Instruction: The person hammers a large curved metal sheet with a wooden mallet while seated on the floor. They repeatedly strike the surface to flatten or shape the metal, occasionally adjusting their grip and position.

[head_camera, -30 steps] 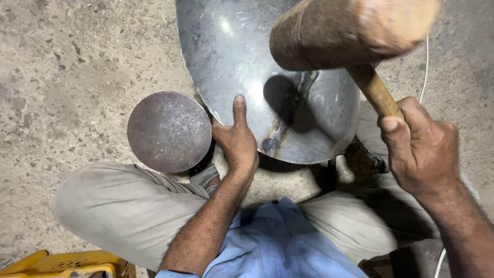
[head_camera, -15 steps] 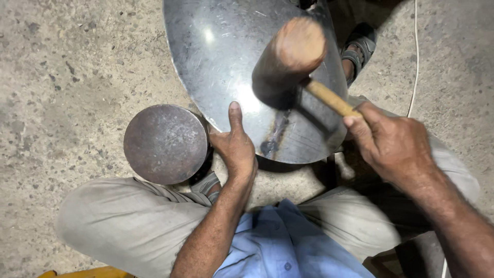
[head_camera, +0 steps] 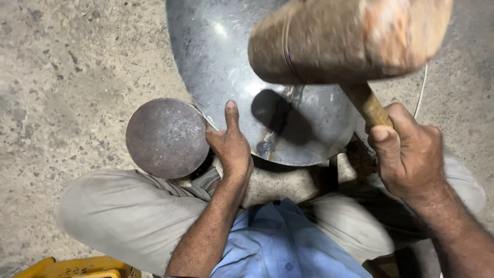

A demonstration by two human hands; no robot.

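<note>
Metal sheet (head_camera: 226, 67) lies centre, far of the knees. Left hand (head_camera: 231, 146) presses flat on its near edge, grip released. Right hand (head_camera: 406, 154) clenches mallet (head_camera: 350, 41), raised above sheet. Round disc (head_camera: 167, 138) just left.

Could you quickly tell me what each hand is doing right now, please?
Left hand: open, fingers flat on the near rim of the shiny metal sheet.
Right hand: closed around the handle of the raised wooden mallet.
</note>
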